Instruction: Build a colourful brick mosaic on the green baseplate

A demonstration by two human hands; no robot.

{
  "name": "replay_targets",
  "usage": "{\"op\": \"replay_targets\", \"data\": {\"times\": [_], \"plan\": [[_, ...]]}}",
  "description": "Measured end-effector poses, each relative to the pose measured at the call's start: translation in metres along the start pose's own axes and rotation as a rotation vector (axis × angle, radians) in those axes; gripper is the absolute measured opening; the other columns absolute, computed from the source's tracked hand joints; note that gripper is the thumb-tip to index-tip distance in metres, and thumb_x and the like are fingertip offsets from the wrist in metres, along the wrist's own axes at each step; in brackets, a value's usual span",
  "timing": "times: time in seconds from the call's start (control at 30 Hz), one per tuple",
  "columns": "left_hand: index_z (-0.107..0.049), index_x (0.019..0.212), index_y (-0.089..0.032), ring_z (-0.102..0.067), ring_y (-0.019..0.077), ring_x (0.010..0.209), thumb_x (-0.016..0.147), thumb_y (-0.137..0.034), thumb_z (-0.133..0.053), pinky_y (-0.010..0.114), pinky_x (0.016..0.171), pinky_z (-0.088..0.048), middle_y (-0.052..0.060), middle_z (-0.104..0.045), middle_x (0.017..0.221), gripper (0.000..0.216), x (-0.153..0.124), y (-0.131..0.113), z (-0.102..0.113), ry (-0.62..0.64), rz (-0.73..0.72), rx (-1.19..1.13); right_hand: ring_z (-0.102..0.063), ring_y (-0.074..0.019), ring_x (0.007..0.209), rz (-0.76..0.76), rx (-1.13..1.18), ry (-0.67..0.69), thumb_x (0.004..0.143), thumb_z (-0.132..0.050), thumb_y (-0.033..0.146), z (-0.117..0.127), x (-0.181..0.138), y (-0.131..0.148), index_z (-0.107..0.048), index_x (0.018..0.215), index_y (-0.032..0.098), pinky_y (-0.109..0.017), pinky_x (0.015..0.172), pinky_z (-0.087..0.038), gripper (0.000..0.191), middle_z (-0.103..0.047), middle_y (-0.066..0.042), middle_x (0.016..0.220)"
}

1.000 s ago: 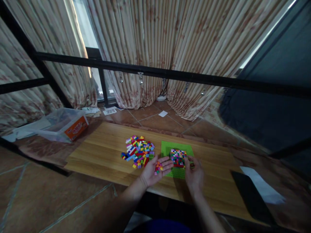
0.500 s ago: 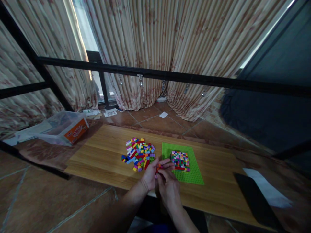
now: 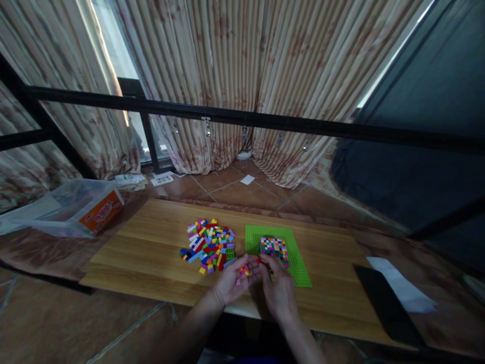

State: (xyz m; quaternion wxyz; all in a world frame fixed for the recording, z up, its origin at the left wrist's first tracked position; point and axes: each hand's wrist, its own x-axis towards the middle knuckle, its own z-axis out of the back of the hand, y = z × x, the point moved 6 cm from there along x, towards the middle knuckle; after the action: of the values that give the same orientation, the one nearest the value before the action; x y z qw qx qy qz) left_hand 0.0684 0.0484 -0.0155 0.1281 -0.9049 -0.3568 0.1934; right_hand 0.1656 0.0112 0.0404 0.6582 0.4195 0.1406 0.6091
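My left hand (image 3: 233, 280), palm up and cupped, holds several small toy bricks (image 3: 244, 270) in pink, orange and yellow. Close by on its right, my right hand (image 3: 278, 285) pinches a small red brick (image 3: 258, 261) between thumb and fingertips. Behind the hands lies a green baseplate (image 3: 301, 265). On it sits a multicoloured block of bricks (image 3: 273, 246), its near part partly covered by my right hand. A loose pile of mixed bricks (image 3: 210, 242) spreads on the table left of the baseplate.
The wooden table (image 3: 140, 253) runs across the view. A clear plastic bin (image 3: 64, 215) with an orange label stands beyond its left end. A black flat panel (image 3: 382, 298) and white paper (image 3: 401, 283) lie at the right. A black metal bar (image 3: 250, 117) crosses before the curtains.
My right hand has drawn away from the left palm toward the right, with a red brick in its fingertips. The bricks in my left palm show more plainly. The whole view has shifted slightly.
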Motion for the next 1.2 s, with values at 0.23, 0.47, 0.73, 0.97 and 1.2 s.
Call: {"op": "replay_targets", "data": {"times": [0.23, 0.47, 0.73, 0.97, 1.2], "plan": [[-0.066, 0.085, -0.012, -0.065, 0.0185, 0.084, 0.081, -0.023, -0.060, 0.034, 0.086, -0.045, 0.008, -0.069, 0.084, 0.013, -0.001, 0.003, 0.000, -0.012, -0.031, 0.114, -0.059, -0.0228, 0.091, 0.178, -0.167, 0.114, 0.086, -0.040, 0.017, -0.002, 0.010, 0.010, -0.060, 0.114, 0.021, -0.039, 0.079, -0.048, 0.034, -0.065, -0.009, 0.098], [-0.066, 0.083, -0.015, -0.063, 0.0154, 0.080, 0.074, -0.017, -0.066, 0.029, 0.079, -0.046, 0.004, -0.067, 0.084, 0.009, -0.002, 0.002, 0.004, -0.048, -0.098, 0.111, -0.059, -0.0216, 0.091, 0.237, -0.113, 0.173, 0.082, -0.042, 0.011, -0.008, 0.011, 0.018, -0.058, 0.117, 0.023, -0.037, 0.080, -0.049, 0.041, -0.066, -0.007, 0.097], [-0.067, 0.084, -0.013, -0.061, 0.0139, 0.083, 0.073, -0.015, -0.066, 0.026, 0.079, -0.046, 0.004, -0.065, 0.085, 0.010, -0.002, 0.002, 0.003, -0.022, -0.073, 0.137, -0.059, -0.0210, 0.093, 0.208, -0.021, 0.125, 0.086, -0.039, 0.017, -0.010, 0.002, 0.014, -0.061, 0.114, 0.022, -0.037, 0.081, -0.050, 0.035, -0.066, -0.008, 0.099], [-0.064, 0.080, -0.013, -0.062, 0.0168, 0.088, 0.075, -0.017, -0.065, 0.031, 0.087, -0.045, 0.005, -0.066, 0.083, 0.007, -0.003, 0.001, 0.001, -0.011, -0.066, 0.135, -0.061, -0.0191, 0.091, 0.074, 0.181, 0.064, 0.088, -0.043, 0.025, 0.000, 0.002, 0.005, -0.065, 0.107, 0.025, -0.035, 0.081, -0.050, 0.030, -0.065, -0.007, 0.101], [-0.061, 0.074, -0.011, -0.064, 0.0199, 0.093, 0.081, -0.020, -0.057, 0.032, 0.093, -0.043, 0.011, -0.068, 0.087, 0.012, -0.003, 0.001, 0.001, -0.090, 0.024, 0.111, -0.062, -0.0181, 0.075, -0.324, 0.546, -0.119, 0.078, -0.058, 0.040, 0.026, -0.005, -0.053, -0.069, 0.097, 0.022, -0.035, 0.072, -0.051, 0.029, -0.068, -0.005, 0.088]]}}
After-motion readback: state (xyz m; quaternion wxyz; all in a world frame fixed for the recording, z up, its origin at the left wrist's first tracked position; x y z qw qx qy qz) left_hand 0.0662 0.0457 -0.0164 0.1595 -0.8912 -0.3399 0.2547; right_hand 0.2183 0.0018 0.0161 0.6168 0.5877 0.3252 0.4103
